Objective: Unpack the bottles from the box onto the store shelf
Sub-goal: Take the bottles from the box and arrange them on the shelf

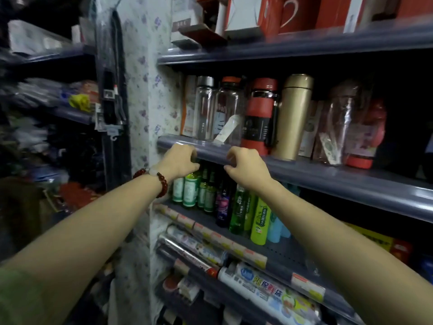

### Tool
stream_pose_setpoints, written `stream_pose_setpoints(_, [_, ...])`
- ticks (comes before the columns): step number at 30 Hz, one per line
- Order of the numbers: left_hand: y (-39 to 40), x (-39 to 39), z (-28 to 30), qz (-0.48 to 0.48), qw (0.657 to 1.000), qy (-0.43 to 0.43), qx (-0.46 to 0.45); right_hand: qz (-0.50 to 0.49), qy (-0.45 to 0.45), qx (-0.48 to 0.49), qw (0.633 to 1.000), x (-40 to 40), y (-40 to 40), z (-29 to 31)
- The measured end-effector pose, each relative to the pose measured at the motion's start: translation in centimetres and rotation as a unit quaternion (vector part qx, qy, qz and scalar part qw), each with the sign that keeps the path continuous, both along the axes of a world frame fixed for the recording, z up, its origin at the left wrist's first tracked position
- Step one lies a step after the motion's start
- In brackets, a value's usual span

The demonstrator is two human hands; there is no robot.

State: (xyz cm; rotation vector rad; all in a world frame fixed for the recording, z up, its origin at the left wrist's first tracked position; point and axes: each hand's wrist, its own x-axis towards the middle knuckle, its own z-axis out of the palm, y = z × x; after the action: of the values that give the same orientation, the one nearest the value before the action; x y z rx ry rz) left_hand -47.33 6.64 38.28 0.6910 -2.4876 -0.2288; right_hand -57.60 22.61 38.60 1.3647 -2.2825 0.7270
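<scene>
Small green bottles with white labels [190,192] stand at the left end of the lower shelf [276,250]. My left hand [180,160], with a red bead bracelet on the wrist, reaches under the shelf edge above, and its fingers are curled down onto the cap of the front green bottle. My right hand [246,168] hovers just to the right, its fingers bent in front of the shelf edge above a dark purple bottle [222,207] and taller green bottles [260,221]. Whether it grips anything is hidden. No box is in view.
The grey shelf above [328,171] carries clear, red and gold drinking flasks [295,118]. Rolls of wrap [257,285] lie on the shelves below. A floral-papered pillar [140,90] stands to the left, with crowded shelves beyond it.
</scene>
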Motion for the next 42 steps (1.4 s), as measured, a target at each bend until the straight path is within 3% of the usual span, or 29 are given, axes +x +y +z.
stream_pose_setpoints(11, [0.9, 14.0, -8.3, 0.186, 0.976, -0.066, 0.096, 0.178, -0.066, 0.116, 0.975, 6.2, -4.2, -8.5])
stream_pose_setpoints(23, [3.5, 29.3, -21.1, 0.319, 0.919, -0.110, 0.204, 0.276, -0.151, 0.221, 0.923, 17.4, -7.4, -20.9])
stream_pose_setpoints(31, [4.2, 37.3, -34.1, 0.366, 0.872, -0.154, 0.286, 0.289, -0.196, 0.288, 0.892, 23.9, -8.6, -36.1])
stream_pose_setpoints(42, [6.6, 44.4, -57.5, 0.377, 0.832, -0.148, 0.378, 0.318, -0.220, 0.382, 0.839, 30.1, -6.7, -59.9])
